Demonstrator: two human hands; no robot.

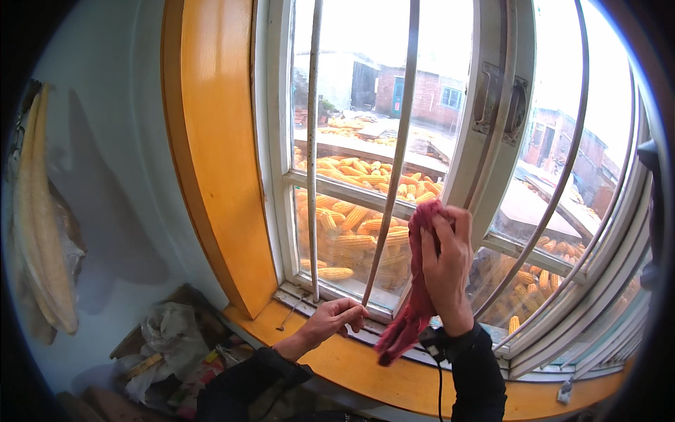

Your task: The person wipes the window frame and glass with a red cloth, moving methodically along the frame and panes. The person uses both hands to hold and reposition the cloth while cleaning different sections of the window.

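Observation:
My right hand [448,258] grips a crumpled dark red cloth [416,279] in front of the window's middle stile. The cloth's loose end hangs down over the sill. Low and to the left, my left hand [337,319] has its thumb and fingers closed at the foot of a metal window bar [387,221]; its fingertips hide the bar's lower end. Both hands are before a white-framed sliding window [287,179] with smudged glass. Below them runs the yellow-orange wooden sill [337,364].
Another bar [313,158] stands to the left, and a thin metal hook [289,315] lies on the sill. Metal handles [488,97] are on the stiles. Plastic bags [176,332] are heaped at lower left. Corn cobs [364,227] lie outside. A black cable [441,385] hangs by my right sleeve.

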